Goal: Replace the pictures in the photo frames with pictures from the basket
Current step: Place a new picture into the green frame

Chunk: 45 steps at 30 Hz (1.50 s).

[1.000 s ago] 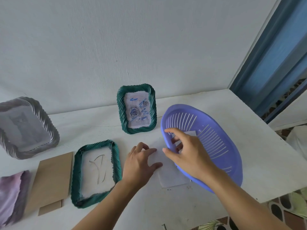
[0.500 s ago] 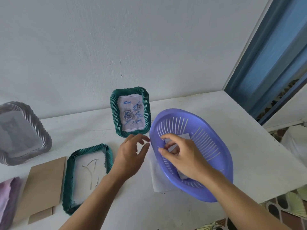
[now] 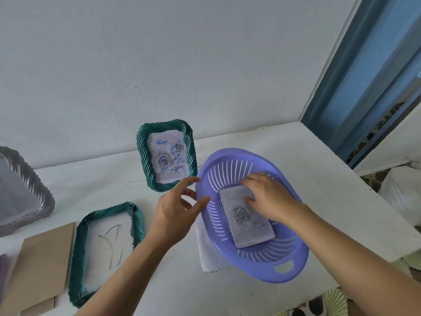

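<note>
- One rose picture (image 3: 247, 222) lies flat and face up on the bottom of the purple basket (image 3: 250, 269).
- Right hand (image 3: 267, 197) reaches into the basket, and its bent fingers lie on the upper right part of the rose picture. Whether they pinch the edge or only touch it, I cannot tell.
- Left hand (image 3: 176, 209) hovers just beside the left rim of the basket. Its fingers are spread and loose and grasp nothing, and the thumb tip is very near the rim.
- The basket stands on the white table (image 3: 319, 183), partly on a white sheet (image 3: 206, 252) that shows from under its left side.
- Behind the left hand, the standing green frame (image 3: 142, 147) is upright near the wall. Inside it is a scribbled picture (image 3: 168, 157) of roses with blue pen marks.
- Left of the left forearm, the lying green frame (image 3: 78, 258) is flat on the table. Its opening shows a pale surface with thin curved lines.
- A brown board (image 3: 38, 267) lies just beside that frame, further left.
- A silver frame (image 3: 45, 201) is at the far left, cut by the picture edge.
- A blue door frame (image 3: 364, 87) stands at the right, beyond the table.
</note>
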Each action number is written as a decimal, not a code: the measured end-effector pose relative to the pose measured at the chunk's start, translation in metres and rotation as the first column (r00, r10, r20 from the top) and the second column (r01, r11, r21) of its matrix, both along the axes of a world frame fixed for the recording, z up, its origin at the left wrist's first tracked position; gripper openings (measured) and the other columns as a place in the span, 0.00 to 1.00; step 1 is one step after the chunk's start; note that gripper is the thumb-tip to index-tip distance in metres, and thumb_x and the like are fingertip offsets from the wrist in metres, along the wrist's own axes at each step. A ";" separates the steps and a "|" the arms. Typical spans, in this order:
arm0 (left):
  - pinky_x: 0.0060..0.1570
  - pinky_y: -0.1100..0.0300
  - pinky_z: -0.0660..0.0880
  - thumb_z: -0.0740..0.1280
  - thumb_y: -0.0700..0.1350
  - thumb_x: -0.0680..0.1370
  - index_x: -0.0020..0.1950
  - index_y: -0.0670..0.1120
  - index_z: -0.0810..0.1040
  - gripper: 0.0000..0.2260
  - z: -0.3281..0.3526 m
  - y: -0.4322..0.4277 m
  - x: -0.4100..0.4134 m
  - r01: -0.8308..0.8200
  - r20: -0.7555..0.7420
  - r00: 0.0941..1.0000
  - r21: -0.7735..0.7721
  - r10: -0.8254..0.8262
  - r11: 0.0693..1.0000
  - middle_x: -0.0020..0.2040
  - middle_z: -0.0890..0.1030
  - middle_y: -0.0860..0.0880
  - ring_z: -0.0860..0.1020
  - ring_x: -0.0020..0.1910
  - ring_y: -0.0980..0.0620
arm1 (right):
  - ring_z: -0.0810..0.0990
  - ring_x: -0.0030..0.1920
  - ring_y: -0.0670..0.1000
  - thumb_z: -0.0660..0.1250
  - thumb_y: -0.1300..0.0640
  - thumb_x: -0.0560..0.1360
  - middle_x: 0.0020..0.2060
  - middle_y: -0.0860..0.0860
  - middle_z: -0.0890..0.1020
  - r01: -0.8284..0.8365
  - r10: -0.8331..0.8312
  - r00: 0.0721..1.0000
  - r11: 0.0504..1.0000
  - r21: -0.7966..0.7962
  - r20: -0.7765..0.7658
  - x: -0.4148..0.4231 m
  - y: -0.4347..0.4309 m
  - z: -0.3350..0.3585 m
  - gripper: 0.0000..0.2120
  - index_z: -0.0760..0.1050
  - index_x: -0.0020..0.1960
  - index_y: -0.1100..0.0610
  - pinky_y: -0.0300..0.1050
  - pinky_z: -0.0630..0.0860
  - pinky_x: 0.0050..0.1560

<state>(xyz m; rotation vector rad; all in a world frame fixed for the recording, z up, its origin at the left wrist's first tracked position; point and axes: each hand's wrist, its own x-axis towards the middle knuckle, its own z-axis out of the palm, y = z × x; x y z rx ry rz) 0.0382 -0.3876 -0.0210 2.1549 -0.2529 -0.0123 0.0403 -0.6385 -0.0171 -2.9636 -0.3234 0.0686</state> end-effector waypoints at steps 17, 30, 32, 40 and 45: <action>0.37 0.61 0.76 0.74 0.61 0.70 0.67 0.62 0.75 0.26 -0.003 0.003 0.001 -0.008 -0.009 1.000 -0.010 0.008 1.000 0.40 0.80 0.65 0.78 0.35 0.52 | 0.73 0.59 0.55 0.73 0.54 0.75 0.57 0.52 0.77 0.021 -0.019 0.999 0.997 -0.071 0.029 0.009 0.001 -0.006 0.20 0.75 0.64 0.58 0.53 0.76 0.53; 0.36 0.65 0.73 0.73 0.62 0.70 0.67 0.62 0.76 0.26 -0.003 0.002 0.000 -0.041 -0.006 0.999 -0.010 0.041 0.999 0.38 0.81 0.61 0.77 0.34 0.56 | 0.76 0.43 0.51 0.73 0.67 0.72 0.48 0.49 0.72 0.086 -0.103 0.992 0.974 0.209 0.072 0.009 0.001 -0.008 0.12 0.80 0.55 0.60 0.47 0.75 0.46; 0.36 0.66 0.72 0.74 0.62 0.70 0.67 0.62 0.76 0.26 -0.003 0.002 0.000 -0.046 -0.010 0.999 -0.007 0.046 0.999 0.38 0.81 0.61 0.76 0.34 0.56 | 0.74 0.41 0.49 0.74 0.66 0.72 0.48 0.51 0.74 0.120 -0.145 0.987 0.953 0.278 0.071 0.009 0.000 -0.004 0.12 0.80 0.54 0.61 0.44 0.74 0.48; 0.35 0.66 0.72 0.74 0.61 0.70 0.67 0.61 0.76 0.25 -0.001 0.004 -0.002 -0.050 -0.031 0.998 -0.001 0.050 0.999 0.37 0.82 0.62 0.75 0.31 0.57 | 0.77 0.35 0.38 0.68 0.62 0.76 0.36 0.44 0.80 0.189 -0.285 0.956 0.771 0.608 0.065 -0.016 0.010 0.028 0.05 0.78 0.41 0.57 0.29 0.70 0.38; 0.39 0.60 0.76 0.72 0.61 0.72 0.67 0.59 0.76 0.24 0.005 -0.002 -0.008 -0.028 -0.025 0.999 0.021 0.028 0.999 0.41 0.81 0.59 0.78 0.34 0.55 | 0.76 0.34 0.54 0.67 0.59 0.78 0.34 0.48 0.80 0.202 -0.374 0.926 0.588 0.783 0.042 -0.028 0.017 0.034 0.04 0.76 0.44 0.54 0.41 0.69 0.35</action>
